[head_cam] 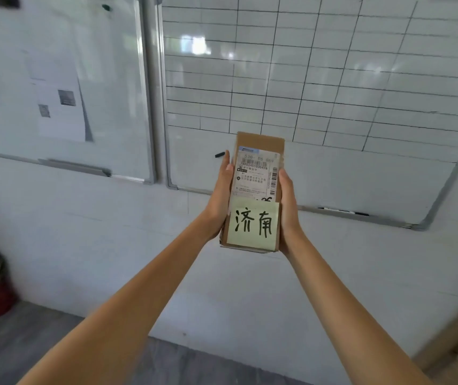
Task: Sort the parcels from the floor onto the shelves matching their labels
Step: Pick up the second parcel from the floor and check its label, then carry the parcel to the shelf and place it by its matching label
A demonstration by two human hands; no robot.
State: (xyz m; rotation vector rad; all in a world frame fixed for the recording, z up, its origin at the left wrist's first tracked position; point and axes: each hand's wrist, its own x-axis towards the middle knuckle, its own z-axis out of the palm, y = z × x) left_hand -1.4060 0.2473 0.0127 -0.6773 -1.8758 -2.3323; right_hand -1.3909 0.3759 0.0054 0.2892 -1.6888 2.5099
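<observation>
1. Cradling one edge, the left hand grips the cardboard parcel, held upright in the air before a gridded whiteboard.
2. Its yellow sticky note reads 济南; match that to a shelf.
3. The right hand clasps the opposite edge; keep both firm.

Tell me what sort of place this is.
Probably a parcel sorting or logistics room. Two whiteboards hang on a tiled wall, one ruled as a grid, and both hands hold up a cardboard parcel bearing a shipping label and a handwritten yellow sticky note.
</observation>
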